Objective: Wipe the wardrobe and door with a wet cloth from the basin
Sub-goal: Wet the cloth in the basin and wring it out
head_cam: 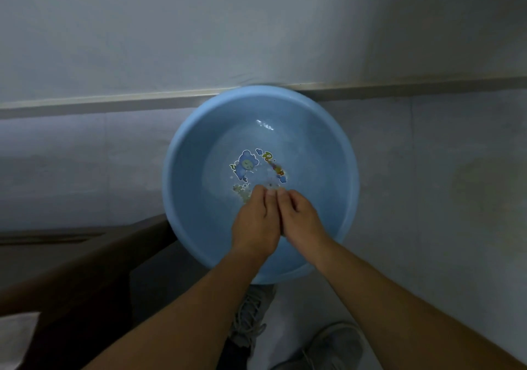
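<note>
A round light-blue basin stands on the floor against the wall. It holds shallow water, and a cartoon sticker shows on its bottom. My left hand and my right hand are pressed side by side over the near half of the basin. Their fingers are curled shut and the fingertips touch just above the water. A small pale bit shows at the fingertips. I cannot make out a cloth, and whatever lies inside the fists is hidden.
A pale wall with a skirting strip runs behind the basin. Dark wooden furniture sits at the lower left, with something white beside it. My grey shoes stand on the light tiled floor just below the basin.
</note>
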The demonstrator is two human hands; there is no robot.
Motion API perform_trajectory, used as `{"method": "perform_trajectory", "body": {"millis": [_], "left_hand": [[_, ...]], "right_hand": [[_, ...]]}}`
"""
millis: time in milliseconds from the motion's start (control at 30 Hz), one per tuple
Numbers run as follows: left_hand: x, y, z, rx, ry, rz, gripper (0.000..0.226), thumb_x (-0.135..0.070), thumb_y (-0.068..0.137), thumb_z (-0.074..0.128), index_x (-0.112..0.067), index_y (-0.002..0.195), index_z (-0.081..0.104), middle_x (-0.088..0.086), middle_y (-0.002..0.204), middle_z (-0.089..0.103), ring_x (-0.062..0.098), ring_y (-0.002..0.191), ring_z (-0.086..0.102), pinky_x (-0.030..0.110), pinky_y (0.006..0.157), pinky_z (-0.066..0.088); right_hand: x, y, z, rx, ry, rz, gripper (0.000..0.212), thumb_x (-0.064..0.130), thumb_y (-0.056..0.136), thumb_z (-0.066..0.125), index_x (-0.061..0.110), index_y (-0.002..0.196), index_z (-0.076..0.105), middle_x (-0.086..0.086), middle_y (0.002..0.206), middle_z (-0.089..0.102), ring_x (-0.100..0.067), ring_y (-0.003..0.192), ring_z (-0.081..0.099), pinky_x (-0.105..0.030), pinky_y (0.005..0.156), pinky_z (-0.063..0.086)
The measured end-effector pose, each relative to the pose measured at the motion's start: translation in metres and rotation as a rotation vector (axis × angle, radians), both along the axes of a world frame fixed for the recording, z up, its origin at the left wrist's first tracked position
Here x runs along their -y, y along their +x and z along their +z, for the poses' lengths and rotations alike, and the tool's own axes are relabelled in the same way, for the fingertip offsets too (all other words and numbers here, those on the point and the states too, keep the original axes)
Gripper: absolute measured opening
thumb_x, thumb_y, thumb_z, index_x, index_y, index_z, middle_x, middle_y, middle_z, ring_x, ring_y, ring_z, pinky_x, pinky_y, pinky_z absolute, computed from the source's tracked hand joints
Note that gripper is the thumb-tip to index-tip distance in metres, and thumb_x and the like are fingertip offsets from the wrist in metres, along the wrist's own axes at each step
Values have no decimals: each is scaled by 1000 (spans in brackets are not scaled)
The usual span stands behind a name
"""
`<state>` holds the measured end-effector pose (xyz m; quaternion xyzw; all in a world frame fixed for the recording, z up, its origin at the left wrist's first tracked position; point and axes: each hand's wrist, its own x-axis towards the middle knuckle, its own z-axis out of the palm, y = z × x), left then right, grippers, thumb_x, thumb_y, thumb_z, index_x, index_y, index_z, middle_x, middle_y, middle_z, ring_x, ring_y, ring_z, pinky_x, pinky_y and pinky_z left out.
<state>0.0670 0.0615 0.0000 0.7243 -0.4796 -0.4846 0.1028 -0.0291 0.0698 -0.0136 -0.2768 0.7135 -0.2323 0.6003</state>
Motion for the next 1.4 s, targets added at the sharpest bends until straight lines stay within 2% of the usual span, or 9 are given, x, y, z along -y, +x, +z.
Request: {"method": "perform_trajectory", "body": {"millis": [100,267,467,567,767,833,900,1067,1400], "left_hand": [[11,-6,1,-14,13,32,54,-55,98,26,-19,95,65,8,98,73,30,97,66,45,91,52],[19,-8,-11,-56,77,80,59,-50,106,30,-10,101,73,14,104,75,31,102,68,44,94,51],[14,-7,-15,-160,142,188,47,-35,111,36,-14,80,64,1,77,65,15,75,61,32,77,46],[10,-6,-15,-245,143,296,41,-40,107,44,-11,84,61,7,75,63,20,71,61,46,70,54],[13,-4,-15,-247,103,175,12,-34,105,50,-23,103,56,1,89,66,15,78,62,37,73,54],[16,-8,-13,-224,82,206,11,-31,105,49,-21,104,52,0,91,66,11,78,62,28,72,53],[20,-12,-14,-230,70,225,22,-42,103,48,-20,100,53,4,92,69,16,84,66,32,79,54],[22,-11,-12,-189,80,109,58,-56,100,33,-17,112,73,3,110,75,19,108,68,44,103,49],[18,-17,-22,-170,94,249,43,-30,109,41,-5,92,72,5,85,72,18,83,66,30,79,50]], "right_hand": [[7,3,6,62,4,-44,38,42,109,37,23,108,70,9,93,69,-2,88,65,-5,75,47],[14,2,-1,44,-6,0,37,36,109,36,17,99,66,-6,95,70,-20,91,66,-30,86,52],[13,5,-15,7,27,3,45,27,108,40,13,71,60,3,58,54,-7,53,50,-21,50,34],[15,2,-13,26,55,-51,43,30,107,46,11,70,58,4,53,55,-5,45,50,-17,44,38],[13,-3,-20,3,-41,-170,7,34,101,58,29,103,64,4,94,71,-16,81,68,-31,69,54],[10,0,-18,-11,-78,-141,8,35,102,56,33,99,63,13,87,70,-8,76,66,-28,66,51],[8,3,-15,-38,-106,-156,18,35,105,52,29,90,62,15,76,67,-1,68,62,-25,65,48],[12,8,-16,-33,-104,-125,38,35,109,41,13,105,72,-1,101,75,-13,97,70,-34,95,53],[13,9,-30,67,19,-176,51,48,100,42,8,96,72,-15,84,74,-24,74,68,-30,66,47]]}}
